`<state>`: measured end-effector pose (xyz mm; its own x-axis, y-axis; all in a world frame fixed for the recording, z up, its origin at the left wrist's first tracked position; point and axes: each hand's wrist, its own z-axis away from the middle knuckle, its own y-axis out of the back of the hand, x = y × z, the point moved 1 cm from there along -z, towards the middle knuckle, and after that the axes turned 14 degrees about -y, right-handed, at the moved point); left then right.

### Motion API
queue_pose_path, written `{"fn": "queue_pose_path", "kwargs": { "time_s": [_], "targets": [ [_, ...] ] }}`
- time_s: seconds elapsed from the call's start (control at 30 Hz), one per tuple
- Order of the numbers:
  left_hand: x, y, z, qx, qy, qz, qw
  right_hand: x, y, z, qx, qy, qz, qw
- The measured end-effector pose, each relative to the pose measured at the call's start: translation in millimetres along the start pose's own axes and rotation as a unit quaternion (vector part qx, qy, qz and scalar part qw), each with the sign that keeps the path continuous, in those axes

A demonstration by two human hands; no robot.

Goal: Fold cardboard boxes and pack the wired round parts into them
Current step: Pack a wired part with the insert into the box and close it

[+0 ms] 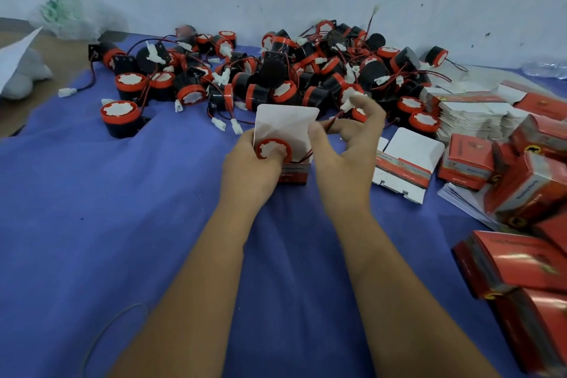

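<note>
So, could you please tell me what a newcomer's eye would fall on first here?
Probably the big heap of red-and-black round parts with tangled wires, piled at the far side of the blue cloth against the wall. Next, in the middle, the left hand holds an open box with one part in it, while the right hand pinches its wire. Red boxes crowd the right edge.

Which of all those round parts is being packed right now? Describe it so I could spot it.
Start at the blue cloth and follow the person's left hand to the small open box it grips. The round part sits in that box's mouth, red rim and white face up. Unlike the pile behind, it is boxed.
</note>
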<state>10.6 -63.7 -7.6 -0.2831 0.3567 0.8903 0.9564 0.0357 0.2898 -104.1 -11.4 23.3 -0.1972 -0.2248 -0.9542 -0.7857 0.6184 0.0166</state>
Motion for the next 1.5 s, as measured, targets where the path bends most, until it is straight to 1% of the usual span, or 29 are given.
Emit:
{"fn": "queue_pose_path", "kwargs": {
  "time_s": [0.17, 0.27, 0.37, 0.43, 0.57, 0.67, 0.73, 0.8, 0.9, 0.93, 1.0, 1.07, 1.17, 1.23, 1.3, 1.4, 1.43, 1.5],
  "targets": [
    [-1.4, -0.8, 0.8, 0.008, 0.001, 0.001, 1.000, -5.1, 0.1, -3.2, 0.015, -0.076, -0.133, 0.988],
    [-1.4, -1.0, 2.1, 0.011, -0.002, -0.011, 1.000, -8.5, 2.2, -4.9, 0.020, -0.067, -0.141, 0.988],
    [-0.2, -2.6, 4.0, 0.024, -0.012, -0.035, 0.999, -10.9, 3.4, -4.3, 0.040, -0.025, -0.078, 0.996],
    [0.9, -3.5, 4.0, 0.032, -0.011, -0.056, 0.998, -11.7, 3.7, -5.0, 0.037, 0.011, -0.046, 0.998],
    [4.0, -2.6, 5.3, 0.030, -0.005, -0.065, 0.997, -8.7, 0.7, -1.3, -0.017, 0.045, -0.025, 0.999],
    [4.8, -1.5, 8.1, 0.014, -0.016, -0.037, 0.999, -1.5, -3.5, 4.8, -0.059, 0.104, 0.111, 0.987],
    [5.1, -1.5, 7.9, 0.010, -0.015, -0.019, 1.000, 3.2, -4.3, 5.4, -0.066, 0.095, 0.147, 0.982],
    [5.3, -1.7, 6.6, 0.008, -0.005, -0.011, 1.000, 6.1, -5.1, 3.8, -0.042, 0.110, 0.164, 0.979],
    [3.7, -2.4, 4.4, 0.009, 0.012, 0.000, 1.000, 10.3, -5.3, -1.6, 0.018, 0.158, 0.217, 0.963],
    [3.0, -2.3, 3.7, 0.009, 0.014, 0.003, 1.000, 12.8, -5.4, -4.6, 0.018, 0.155, 0.237, 0.959],
    [1.8, -2.1, 2.1, 0.007, 0.015, 0.006, 1.000, 15.1, -3.4, -9.8, -0.029, 0.126, 0.251, 0.959],
    [0.8, -1.7, 1.1, 0.006, 0.012, 0.010, 1.000, 14.4, -0.9, -11.2, -0.057, 0.138, 0.270, 0.951],
    [0.3, -1.1, 0.3, 0.001, 0.011, 0.013, 1.000, 12.5, 0.9, -9.1, -0.018, 0.226, 0.352, 0.908],
    [-0.1, -1.4, 0.7, 0.001, 0.015, 0.019, 1.000, 12.2, 1.6, -6.8, 0.018, 0.256, 0.380, 0.889],
    [-0.1, -1.7, 1.2, 0.002, 0.016, 0.018, 1.000, 12.0, 3.3, -7.2, 0.033, 0.259, 0.369, 0.892],
    [0.1, -1.6, 1.8, 0.003, 0.014, 0.015, 1.000, 9.7, 3.7, -6.6, 0.021, 0.244, 0.345, 0.906],
    [0.3, -1.5, 1.8, 0.003, 0.012, 0.016, 1.000, 8.8, 3.4, -5.9, 0.016, 0.244, 0.347, 0.905],
    [0.8, -1.1, 1.9, 0.002, 0.010, 0.015, 1.000, 9.3, 2.7, -3.9, 0.010, 0.263, 0.378, 0.888]
  ]
}}
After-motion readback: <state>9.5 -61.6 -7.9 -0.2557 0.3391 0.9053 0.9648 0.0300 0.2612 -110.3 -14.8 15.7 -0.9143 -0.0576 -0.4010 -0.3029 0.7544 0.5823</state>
